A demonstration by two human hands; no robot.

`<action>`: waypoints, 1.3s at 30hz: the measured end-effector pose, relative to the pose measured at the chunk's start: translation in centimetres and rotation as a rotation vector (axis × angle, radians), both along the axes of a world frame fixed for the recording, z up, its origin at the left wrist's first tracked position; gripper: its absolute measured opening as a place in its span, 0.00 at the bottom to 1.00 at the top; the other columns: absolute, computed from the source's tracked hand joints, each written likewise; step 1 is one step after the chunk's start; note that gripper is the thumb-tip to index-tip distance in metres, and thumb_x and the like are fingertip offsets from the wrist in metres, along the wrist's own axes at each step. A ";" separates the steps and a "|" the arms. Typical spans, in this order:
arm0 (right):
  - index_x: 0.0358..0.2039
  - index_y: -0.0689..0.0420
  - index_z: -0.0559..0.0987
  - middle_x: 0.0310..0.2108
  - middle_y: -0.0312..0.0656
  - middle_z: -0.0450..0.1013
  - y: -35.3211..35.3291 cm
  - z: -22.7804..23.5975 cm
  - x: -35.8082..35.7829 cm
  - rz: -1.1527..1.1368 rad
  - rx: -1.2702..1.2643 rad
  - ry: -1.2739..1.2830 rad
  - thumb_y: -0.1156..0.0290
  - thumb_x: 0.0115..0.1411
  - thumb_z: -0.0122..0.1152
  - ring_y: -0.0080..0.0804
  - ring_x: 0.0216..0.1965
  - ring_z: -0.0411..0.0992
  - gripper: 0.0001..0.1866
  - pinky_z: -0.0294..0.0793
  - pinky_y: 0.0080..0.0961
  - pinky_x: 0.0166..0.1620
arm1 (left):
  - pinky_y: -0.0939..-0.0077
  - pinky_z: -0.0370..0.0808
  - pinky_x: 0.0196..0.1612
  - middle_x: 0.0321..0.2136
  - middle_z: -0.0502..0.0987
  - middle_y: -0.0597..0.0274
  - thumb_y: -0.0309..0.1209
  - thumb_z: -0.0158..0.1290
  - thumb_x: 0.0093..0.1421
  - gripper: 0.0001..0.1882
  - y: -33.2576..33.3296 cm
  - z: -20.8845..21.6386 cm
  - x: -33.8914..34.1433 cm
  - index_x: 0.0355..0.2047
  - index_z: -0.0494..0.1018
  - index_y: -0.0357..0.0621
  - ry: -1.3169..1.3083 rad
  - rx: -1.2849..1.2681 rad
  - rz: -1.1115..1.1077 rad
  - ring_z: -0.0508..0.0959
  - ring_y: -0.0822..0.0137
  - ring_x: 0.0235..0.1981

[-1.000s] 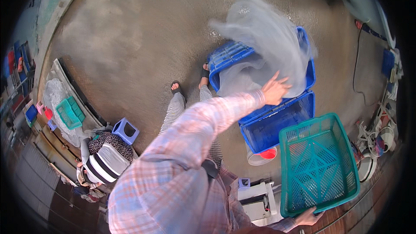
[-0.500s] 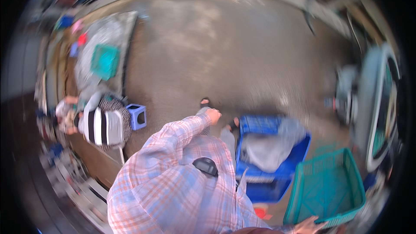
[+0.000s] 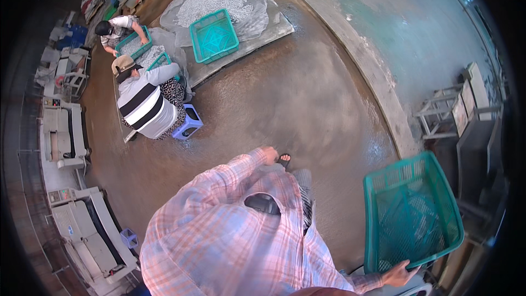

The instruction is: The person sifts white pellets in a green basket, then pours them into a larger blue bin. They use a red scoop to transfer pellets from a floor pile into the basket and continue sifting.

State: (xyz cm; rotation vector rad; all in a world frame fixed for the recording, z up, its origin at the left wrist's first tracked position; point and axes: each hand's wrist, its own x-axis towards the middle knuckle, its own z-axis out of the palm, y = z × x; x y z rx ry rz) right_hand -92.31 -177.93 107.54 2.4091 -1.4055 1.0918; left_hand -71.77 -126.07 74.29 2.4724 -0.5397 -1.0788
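Observation:
A green plastic basket point(image 3: 370, 219) with slotted walls and a lattice bottom hangs at my right side, tilted. My right hand point(image 3: 399, 274) grips its near rim, thumb over the edge. The lattice bottom shows through the basket's open top. My left hand point(image 3: 268, 155) is in front of my body, above my foot, with its fingers curled and nothing seen in them.
Two people, one in a striped top point(image 3: 148, 107), work at the left beside baskets of small silvery pieces. Another green basket point(image 3: 213, 35) lies on a plastic sheet point(image 3: 181, 13). A blue stool point(image 3: 189, 123) stands nearby. Pale machines point(image 3: 90, 235) line the left; a raised curb point(image 3: 350, 44) crosses the right.
My view has turned right, and the blue crates have gone out of sight. The green basket is still in my right hand, now held higher in the picture. The left hand stays in front.

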 end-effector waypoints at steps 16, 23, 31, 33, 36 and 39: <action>0.46 0.53 0.71 0.38 0.50 0.75 12.5 3.4 66.3 0.698 -0.049 0.534 0.64 0.48 0.57 0.54 0.38 0.74 0.22 0.69 0.48 0.38 | 0.61 0.71 0.53 0.46 0.76 0.50 0.35 0.51 0.55 0.21 3.1 2.7 24.5 0.50 0.73 0.47 -0.034 -0.292 0.971 0.76 0.51 0.47; 0.41 0.57 0.74 0.50 0.42 0.71 25.4 3.5 84.9 0.924 -0.271 0.424 0.67 0.46 0.58 0.47 0.45 0.72 0.19 0.70 0.44 0.40 | 0.63 0.70 0.54 0.47 0.76 0.53 0.37 0.51 0.55 0.22 10.8 -1.3 28.3 0.51 0.73 0.50 0.131 -0.173 1.266 0.75 0.52 0.48; 0.38 0.70 0.75 0.50 0.46 0.71 35.4 3.3 100.8 1.048 -0.213 0.013 0.66 0.47 0.62 0.40 0.42 0.73 0.22 0.71 0.35 0.42 | 0.64 0.70 0.54 0.47 0.77 0.52 0.39 0.50 0.59 0.21 25.2 0.3 42.8 0.51 0.73 0.48 -0.058 -0.202 1.257 0.77 0.55 0.48; 0.39 0.71 0.75 0.42 0.46 0.74 37.3 2.1 105.8 1.090 0.342 -0.047 0.68 0.49 0.62 0.36 0.37 0.72 0.20 0.71 0.33 0.40 | 0.65 0.71 0.52 0.46 0.77 0.51 0.41 0.49 0.59 0.21 27.5 1.4 44.9 0.50 0.74 0.48 -0.072 -0.375 1.474 0.77 0.56 0.47; 0.37 0.66 0.76 0.30 0.40 0.73 43.1 0.1 113.2 1.181 0.975 0.002 0.72 0.50 0.62 0.26 0.28 0.70 0.15 0.71 0.25 0.31 | 0.66 0.72 0.51 0.46 0.77 0.51 0.40 0.48 0.60 0.20 31.0 2.3 47.6 0.49 0.74 0.44 -0.026 -0.532 1.670 0.77 0.57 0.47; 0.36 0.63 0.76 0.28 0.38 0.72 51.4 -3.3 119.7 1.174 1.127 0.134 0.71 0.46 0.65 0.25 0.28 0.69 0.16 0.70 0.22 0.31 | 0.68 0.72 0.50 0.45 0.77 0.50 0.40 0.48 0.60 0.21 32.6 1.9 48.3 0.49 0.74 0.42 0.123 -0.360 1.816 0.77 0.58 0.47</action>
